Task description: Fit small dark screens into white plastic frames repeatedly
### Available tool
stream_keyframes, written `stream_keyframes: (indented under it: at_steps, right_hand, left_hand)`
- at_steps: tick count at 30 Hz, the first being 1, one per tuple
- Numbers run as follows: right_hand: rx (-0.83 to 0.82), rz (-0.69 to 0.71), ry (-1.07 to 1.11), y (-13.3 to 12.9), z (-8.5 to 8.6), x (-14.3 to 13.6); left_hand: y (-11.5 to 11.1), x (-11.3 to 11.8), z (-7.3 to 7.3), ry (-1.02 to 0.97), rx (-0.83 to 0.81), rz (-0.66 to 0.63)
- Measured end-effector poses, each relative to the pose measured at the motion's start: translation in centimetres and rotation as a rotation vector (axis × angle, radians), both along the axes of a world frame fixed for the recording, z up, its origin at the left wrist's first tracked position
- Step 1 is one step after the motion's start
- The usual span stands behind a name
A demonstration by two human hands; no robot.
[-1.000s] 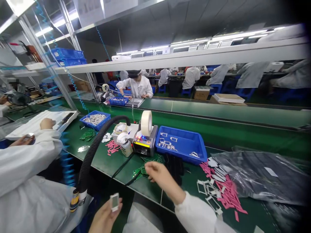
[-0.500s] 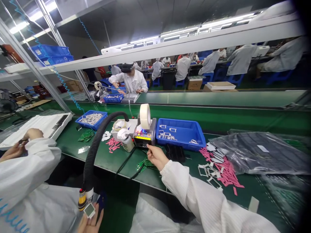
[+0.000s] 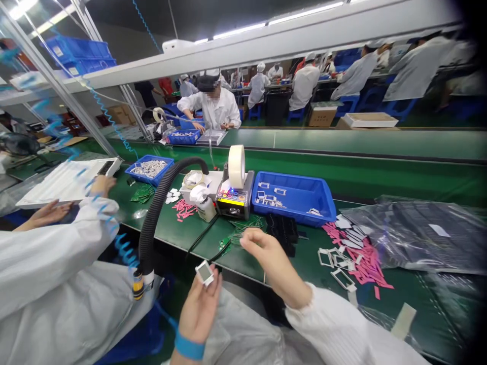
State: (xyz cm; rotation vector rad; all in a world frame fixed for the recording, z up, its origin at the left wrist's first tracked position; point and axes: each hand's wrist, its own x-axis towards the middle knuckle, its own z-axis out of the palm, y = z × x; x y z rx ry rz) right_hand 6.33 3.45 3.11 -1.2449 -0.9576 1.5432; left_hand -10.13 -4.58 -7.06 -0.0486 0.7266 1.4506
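Observation:
My left hand (image 3: 200, 306), with a blue band at the wrist, holds a small white-framed display (image 3: 205, 272) with a grey screen, facing up at the fingertips. My right hand (image 3: 264, 256) pinches what looks like a short strip of clear tape (image 3: 236, 239) between thumb and fingers, to the right of the display and apart from it. Behind that hand stands a tape dispenser (image 3: 233, 207) with a lit control panel and a roll of pale tape (image 3: 236, 167) on top. Green circuit boards (image 3: 225, 245) lie near the strip, partly hidden.
A blue tray (image 3: 300, 195) with white frames stands right of the dispenser. Pink strips (image 3: 367, 263), loose white frames (image 3: 337, 261) and a plastic-wrapped stack (image 3: 422, 235) lie farther right. A black hose (image 3: 152, 228) arches at left, beside a co-worker's sleeve (image 3: 87, 228).
My right hand has left the dispenser's front and come nearer with the strip. My left hand has carried the display right and up, away from the hose end. The view has shifted.

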Motion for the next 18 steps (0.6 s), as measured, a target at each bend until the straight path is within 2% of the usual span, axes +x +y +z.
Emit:
stream_keyframes:
  at_steps: [2,4,7,11,18]
  right_hand:
    - [0.214,0.074,-0.147,-2.4,1.2,1.7]
    - [0.454,0.157,-0.332,-4.2,2.1,3.2]
    - [0.709,0.197,-0.589,-5.7,3.0,4.5]
    - [0.891,0.096,-0.859,-5.9,3.3,4.9]
    - [0.897,-0.027,-0.938,-5.0,3.3,5.0]
  left_hand:
    - [1.0,3.1,3.3,-0.032,0.102,-0.038]
    - [1.7,5.6,5.9,-0.051,0.161,-0.15]
    - [1.8,8.0,8.1,-0.027,0.216,-0.259]
    - [1.5,9.3,8.8,-0.006,0.235,-0.323]
    - [1.6,9.6,9.1,0.058,0.238,-0.307]
